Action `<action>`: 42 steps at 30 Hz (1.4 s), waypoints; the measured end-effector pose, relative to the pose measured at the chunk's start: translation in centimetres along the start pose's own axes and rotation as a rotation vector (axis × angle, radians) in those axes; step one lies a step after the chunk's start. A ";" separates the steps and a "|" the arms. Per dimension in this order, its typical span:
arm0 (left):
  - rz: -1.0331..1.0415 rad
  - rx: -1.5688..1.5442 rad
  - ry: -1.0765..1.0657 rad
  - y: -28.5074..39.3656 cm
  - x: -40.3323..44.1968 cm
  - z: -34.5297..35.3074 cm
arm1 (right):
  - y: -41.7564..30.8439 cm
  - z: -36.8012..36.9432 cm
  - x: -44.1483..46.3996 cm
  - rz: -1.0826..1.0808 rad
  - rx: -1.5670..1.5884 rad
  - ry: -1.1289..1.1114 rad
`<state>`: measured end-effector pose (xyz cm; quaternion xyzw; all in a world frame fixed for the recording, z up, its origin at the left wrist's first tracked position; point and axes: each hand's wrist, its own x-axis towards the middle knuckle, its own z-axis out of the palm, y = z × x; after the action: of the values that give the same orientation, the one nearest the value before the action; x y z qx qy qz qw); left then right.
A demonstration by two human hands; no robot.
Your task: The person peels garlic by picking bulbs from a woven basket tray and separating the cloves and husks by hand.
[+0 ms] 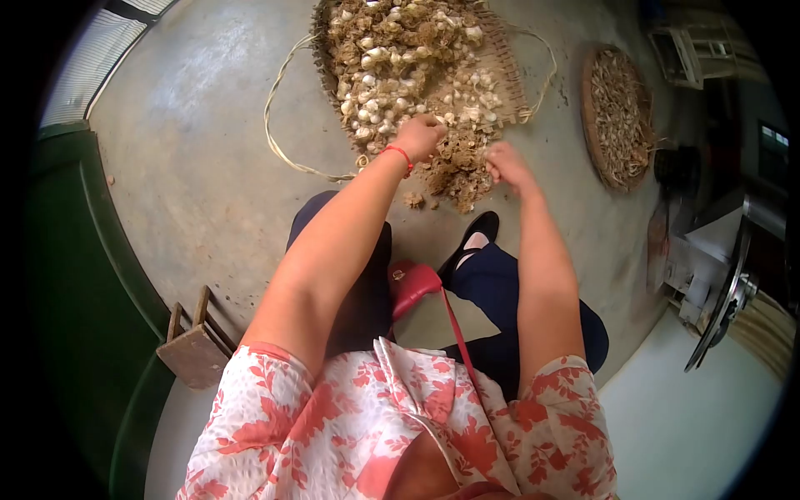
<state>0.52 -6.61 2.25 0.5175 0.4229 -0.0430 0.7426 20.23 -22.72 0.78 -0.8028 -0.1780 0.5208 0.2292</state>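
Your left hand (421,137), fingers curled, is over the white garlic bulbs (379,92) on the woven brown basket (504,62); your right hand (510,167) curls beside the dry brown debris (462,167). You cannot tell what either pinches.

Both arms reach forward, left hand (421,138) and right hand (508,165) curled.

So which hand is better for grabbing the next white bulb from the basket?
Probably the left hand: it's right beside the bigger bunch of white bulbs. The right hand is across the brown scraps. I can't tell if either holds something.
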 end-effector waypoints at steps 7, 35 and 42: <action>-0.146 -0.336 -0.319 2.4 -1.8 1.7 | -9.8 2.5 -2.9 -0.319 0.226 -0.386; -0.214 0.375 -0.330 -1.3 -2.3 4.3 | -0.7 6.0 3.3 0.004 -0.617 0.549; -0.004 0.065 0.038 -1.9 2.4 2.7 | -1.0 1.0 2.8 -0.149 -0.287 0.387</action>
<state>2.67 -8.75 -0.44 0.5411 0.4365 -0.0485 0.7172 20.35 -20.18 -1.12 -0.8966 -0.2616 0.3083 0.1805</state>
